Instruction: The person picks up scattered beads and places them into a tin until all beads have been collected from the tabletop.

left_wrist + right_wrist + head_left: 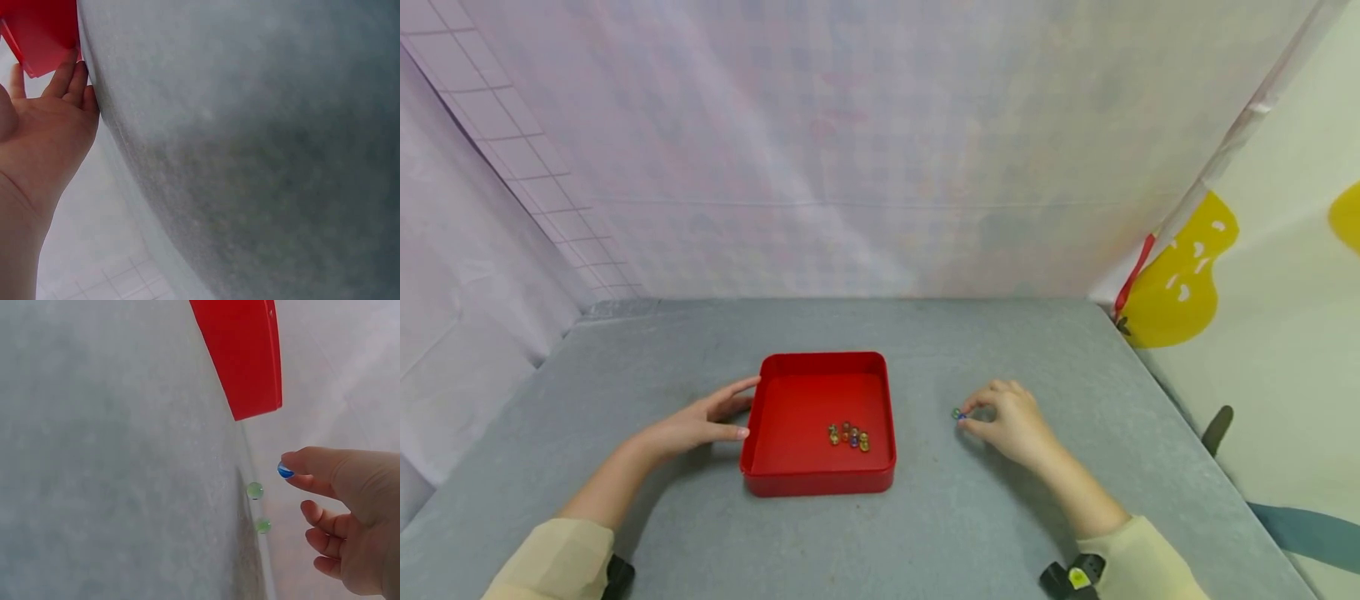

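A shallow red square tray [820,483] lies on the grey table, holding several small glass marbles [864,446], mostly amber, near its front right. At its left side is my left hand [696,425], fingers and thumb extended with the tips against the wall. My right hand [1011,425] is to the right of the tray, pinching a blue and white marble [285,470] between thumb and index finger. The other fingers of that hand are loosely bent. Two clear green marbles, one nearer [254,490] and one lower [264,525], sit on the table close to the pinching fingertips.
The grey tabletop [700,533] reaches back to a pale hanging cloth [850,167]. Another white sheet with yellow printed shapes [1180,283] borders the right edge. A white sheet [467,333] hangs along the left.
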Demonstrator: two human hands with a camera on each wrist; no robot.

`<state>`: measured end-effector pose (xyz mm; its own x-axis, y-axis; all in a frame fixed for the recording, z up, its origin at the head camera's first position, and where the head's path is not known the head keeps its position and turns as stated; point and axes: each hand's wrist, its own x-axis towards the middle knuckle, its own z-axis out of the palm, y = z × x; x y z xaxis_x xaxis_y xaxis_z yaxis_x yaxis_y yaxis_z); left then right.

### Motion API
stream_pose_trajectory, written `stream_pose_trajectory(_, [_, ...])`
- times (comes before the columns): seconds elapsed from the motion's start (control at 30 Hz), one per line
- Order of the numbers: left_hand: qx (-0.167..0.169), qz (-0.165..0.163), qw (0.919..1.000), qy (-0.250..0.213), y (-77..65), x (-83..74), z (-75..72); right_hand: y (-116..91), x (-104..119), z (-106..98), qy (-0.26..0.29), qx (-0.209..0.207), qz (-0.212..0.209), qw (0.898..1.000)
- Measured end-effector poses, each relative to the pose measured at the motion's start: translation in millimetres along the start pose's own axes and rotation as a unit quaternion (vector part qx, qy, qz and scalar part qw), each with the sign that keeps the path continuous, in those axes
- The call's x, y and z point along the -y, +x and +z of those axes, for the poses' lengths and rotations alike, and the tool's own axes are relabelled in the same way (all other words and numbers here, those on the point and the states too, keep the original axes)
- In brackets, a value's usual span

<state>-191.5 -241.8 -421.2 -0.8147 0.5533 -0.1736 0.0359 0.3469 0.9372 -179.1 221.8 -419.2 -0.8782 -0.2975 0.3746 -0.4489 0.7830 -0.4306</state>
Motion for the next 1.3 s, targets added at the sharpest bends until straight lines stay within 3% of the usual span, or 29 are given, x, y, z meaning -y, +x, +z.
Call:
stream_pose_trajectory(0.4, [-0.002,-0.001,1.0000,0.006,-0.5,-0.9,0.6,2,9,-1,0.012,-0.014,-0.012,1.000])
stream_pose_trajectory(0.67, [-0.003,-0.003,1.0000,0.006,-0.8,-1.2,0.9,4,19,-3,0.031,0.006,0.005,0.999])
stream_pose_trajectory(1.3, [0.004,0.003,1.0000,0.002,0.4,-2.0,0.1,13,42,2,0.055,-0.002,-0.021,0.998])
